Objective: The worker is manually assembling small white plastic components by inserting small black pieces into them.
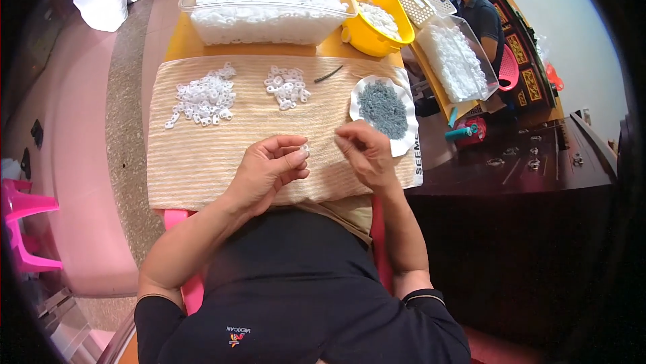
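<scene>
Pinching a small white plastic ring (304,149) in fingertips, left hand (269,165) holds it over towel (202,162) ctr. Right hand (367,152), fingers narrow, grip contents unclear. Grey bits on paper plate (404,98) at 1 o'clock. Judged: fitting step; next needs fine alignment.

A small home-style piecework workshop: bins of white plastic parts (266,1) crowd tables, another worker (471,7) sits nearby.

A ribbed, matt beige cloth (202,155) covers the table, strewn with small glossy white plastic rings (204,98). A white paper plate (404,105) holds dull grey bits (382,107); beside it, a shiny yellow plastic bowl (367,34) and dark polished wood furniture (538,162).
</scene>
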### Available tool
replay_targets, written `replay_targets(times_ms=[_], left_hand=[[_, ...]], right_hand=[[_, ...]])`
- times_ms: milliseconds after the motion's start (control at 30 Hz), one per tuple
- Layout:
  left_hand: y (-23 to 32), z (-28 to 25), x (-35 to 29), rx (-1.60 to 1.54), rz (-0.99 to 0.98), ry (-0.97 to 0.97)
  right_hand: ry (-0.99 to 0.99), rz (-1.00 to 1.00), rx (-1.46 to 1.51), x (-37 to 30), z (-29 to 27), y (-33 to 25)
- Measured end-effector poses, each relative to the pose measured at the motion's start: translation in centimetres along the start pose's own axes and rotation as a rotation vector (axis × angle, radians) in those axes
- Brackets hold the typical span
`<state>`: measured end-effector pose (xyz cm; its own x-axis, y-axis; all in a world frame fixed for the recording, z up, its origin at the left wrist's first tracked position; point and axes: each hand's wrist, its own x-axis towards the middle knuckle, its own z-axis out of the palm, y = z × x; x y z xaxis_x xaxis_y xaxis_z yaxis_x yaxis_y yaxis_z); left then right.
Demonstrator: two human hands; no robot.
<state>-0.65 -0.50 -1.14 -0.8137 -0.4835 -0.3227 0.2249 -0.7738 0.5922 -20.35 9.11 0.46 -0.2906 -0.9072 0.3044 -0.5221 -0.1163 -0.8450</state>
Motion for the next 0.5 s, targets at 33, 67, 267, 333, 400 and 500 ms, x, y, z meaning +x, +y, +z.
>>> replay_targets(times_ms=[33,67,267,333,400,500], left_hand=[[0.0,-0.1,0.0,0.015,0.007,0.014],[0.0,-0.1,0.0,0.013,0.007,0.013],[-0.3,-0.3,0.2,0.037,0.019,0.008],[-0.2,-0.1,0.1,0.057,0.017,0.037],[-0.2,0.0,0.1,0.058,0.014,0.039],[-0.2,-0.1,0.1,0.055,0.018,0.04]], right_hand=[[0.001,0.007,-0.097,0.1,-0.9,0.2],[0.002,0.012,-0.195,0.2,-1.9,0.5],[0.061,0.011,-0.489,-0.4,-5.0,1.6],[0.067,0.084,-0.493,-0.4,-5.3,1.2],[0.051,0.065,-0.576,-0.3,-5.6,1.3],[0.007,0.072,-0.708,-0.3,-6.0,1.5]])
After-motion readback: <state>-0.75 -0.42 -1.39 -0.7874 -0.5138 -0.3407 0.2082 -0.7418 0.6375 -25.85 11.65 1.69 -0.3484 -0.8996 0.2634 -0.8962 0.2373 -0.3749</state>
